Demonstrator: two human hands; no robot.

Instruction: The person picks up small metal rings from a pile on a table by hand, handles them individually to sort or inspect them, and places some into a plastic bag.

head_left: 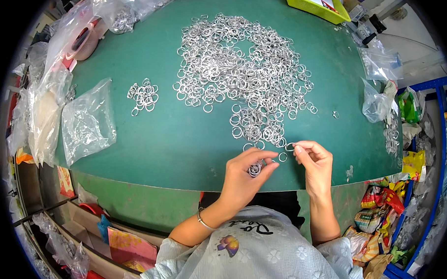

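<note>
A broad heap of silver metal rings [240, 65] spreads over the green table [149, 142], its near end reaching down toward my hands. Several rings [254, 169] are gathered in my left hand [245, 174], whose fingers curl round them at the table's near edge. Between thumb and forefinger, my right hand [315, 159] pinches a single ring [290, 146]. On the table between my hands lies one loose ring [282, 157]. Left of the heap sits a small separate cluster of rings [144, 97].
A clear plastic bag [89, 122] lies at the table's left, near a pink basket [84, 43]. At the far right stands a yellow-green tray [318, 6]. More clear bags [376, 100] line the right edge, beside a blue rack [441, 112] with colourful packages.
</note>
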